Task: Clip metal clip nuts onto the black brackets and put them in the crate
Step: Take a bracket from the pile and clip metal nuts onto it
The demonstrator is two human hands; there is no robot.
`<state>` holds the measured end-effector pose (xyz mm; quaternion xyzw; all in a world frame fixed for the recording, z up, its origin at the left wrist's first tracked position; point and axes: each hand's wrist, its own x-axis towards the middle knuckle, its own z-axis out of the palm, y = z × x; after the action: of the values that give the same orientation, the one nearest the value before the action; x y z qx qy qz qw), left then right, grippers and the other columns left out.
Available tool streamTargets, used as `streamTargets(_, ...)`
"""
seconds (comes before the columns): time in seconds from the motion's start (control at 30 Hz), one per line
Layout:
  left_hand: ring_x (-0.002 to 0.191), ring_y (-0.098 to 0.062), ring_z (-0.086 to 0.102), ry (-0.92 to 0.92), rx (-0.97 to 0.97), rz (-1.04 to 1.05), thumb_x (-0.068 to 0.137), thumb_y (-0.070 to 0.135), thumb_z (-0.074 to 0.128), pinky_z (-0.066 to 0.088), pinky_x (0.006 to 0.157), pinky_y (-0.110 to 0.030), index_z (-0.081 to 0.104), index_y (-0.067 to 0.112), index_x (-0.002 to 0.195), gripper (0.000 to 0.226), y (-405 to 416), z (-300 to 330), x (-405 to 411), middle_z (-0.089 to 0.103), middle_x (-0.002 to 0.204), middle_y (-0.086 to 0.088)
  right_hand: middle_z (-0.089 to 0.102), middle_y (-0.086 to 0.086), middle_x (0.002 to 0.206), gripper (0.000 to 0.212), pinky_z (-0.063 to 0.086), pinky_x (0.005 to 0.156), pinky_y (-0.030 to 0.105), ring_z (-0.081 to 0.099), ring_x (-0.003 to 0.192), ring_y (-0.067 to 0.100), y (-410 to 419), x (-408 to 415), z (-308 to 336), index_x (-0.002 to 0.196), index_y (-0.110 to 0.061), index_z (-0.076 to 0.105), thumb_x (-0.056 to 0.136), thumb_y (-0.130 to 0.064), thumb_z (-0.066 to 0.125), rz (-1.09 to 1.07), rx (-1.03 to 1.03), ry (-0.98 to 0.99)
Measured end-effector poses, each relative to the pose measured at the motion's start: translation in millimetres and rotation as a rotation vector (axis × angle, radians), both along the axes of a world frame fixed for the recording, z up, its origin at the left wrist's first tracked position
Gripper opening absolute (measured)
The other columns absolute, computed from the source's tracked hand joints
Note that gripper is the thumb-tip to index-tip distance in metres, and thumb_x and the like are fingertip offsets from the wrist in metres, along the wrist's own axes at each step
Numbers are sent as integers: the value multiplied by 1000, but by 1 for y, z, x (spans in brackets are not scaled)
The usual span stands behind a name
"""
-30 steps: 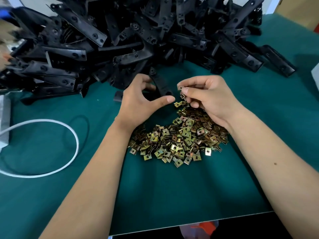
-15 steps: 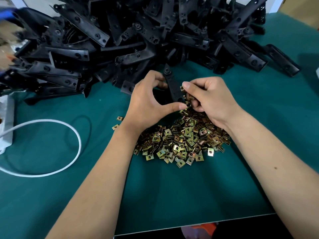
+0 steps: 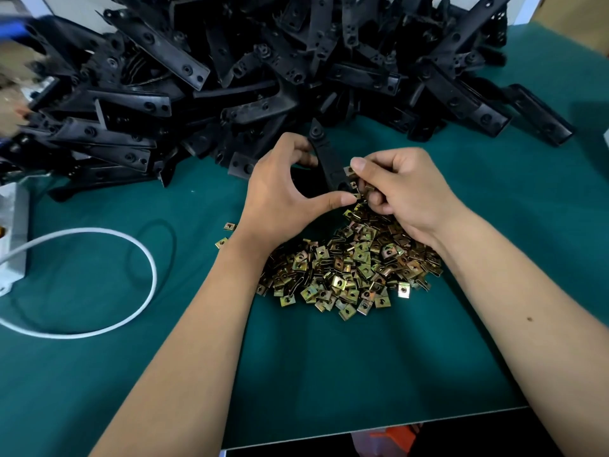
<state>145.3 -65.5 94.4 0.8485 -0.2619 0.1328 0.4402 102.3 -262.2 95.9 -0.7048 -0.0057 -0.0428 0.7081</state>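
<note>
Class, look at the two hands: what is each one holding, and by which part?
The left hand grips a black bracket around its middle. The right hand pinches a metal clip nut by its edge against the bracket.

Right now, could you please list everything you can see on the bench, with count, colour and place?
brackets: large heap, black, far side of the table
held bracket: one, black, upright between both hands
clip nuts: pile, brass-coloured, centre; two strays to its left
held clip nut: one, brass-coloured, at the held bracket's edge
cable: one, white, looped at left
power strip: one, white, left edge
table: green mat
left hand: grips the held bracket
right hand: fingers pinch the held clip nut
</note>
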Motion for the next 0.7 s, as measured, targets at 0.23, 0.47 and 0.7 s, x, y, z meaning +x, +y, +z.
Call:
streamTargets(0.23,105,-3,64,5,15,14,62,62,90,44,88,-12,56,18,118,79,1,-2,1,70,106,9,55,3,66,24,31,41,17,43,50,10,0,0,0,80,-11,76,101,-17,67,1,3,18)
streamTargets(0.47,108,-1,65,29,25,31,61,63,89,48,93,-16,62,19,125,82,1,-1,-1,73,109,11,53,3,65,24,31,41,17,42,50,10,2,0,-1,78,-14,76,100,-17,68,-28,-38,14)
streamTargets(0.7,112,-14,67,31,74,16,64,72,79,52,101,-45,67,16,127,85,0,1,-4,74,115,3,53,2,64,18,32,41,17,42,51,10,2,1,-3,88,-10,78,100,-18,68,-55,-72,34)
